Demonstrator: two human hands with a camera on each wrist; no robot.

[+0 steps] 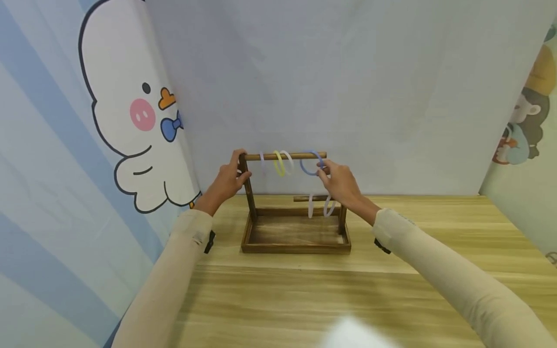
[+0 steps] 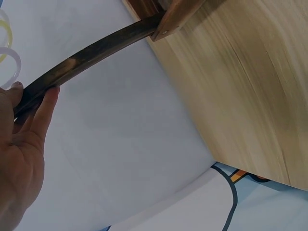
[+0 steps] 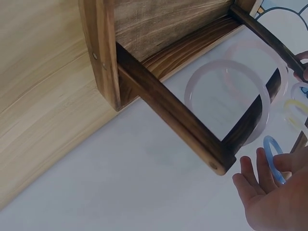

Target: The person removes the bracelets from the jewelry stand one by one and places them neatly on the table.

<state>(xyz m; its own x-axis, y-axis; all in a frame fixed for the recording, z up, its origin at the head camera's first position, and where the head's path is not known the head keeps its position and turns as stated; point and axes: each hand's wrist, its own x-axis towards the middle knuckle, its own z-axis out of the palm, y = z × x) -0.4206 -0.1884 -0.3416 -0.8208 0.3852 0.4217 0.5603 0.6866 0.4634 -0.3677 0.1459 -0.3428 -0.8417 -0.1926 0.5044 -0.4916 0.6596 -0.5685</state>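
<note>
A wooden bangle stand has an upper bar and a shorter lower bar. My left hand grips the top of its left post, thumb and fingers on either side. Between thumb and fingers, my right hand pinches a blue bangle at the upper bar's free right end; the bangle appears to encircle the bar. Farther left on that bar hang a lilac bangle, a yellow bangle and a white bangle. Two pale bangles, one pinkish, hang from the lower bar.
The stand's base is a shallow tray on a light wood-grain table. Behind it hangs a plain grey-white curtain. A printed cartoon curtain stands at the left. A blurred white shape shows at the bottom edge.
</note>
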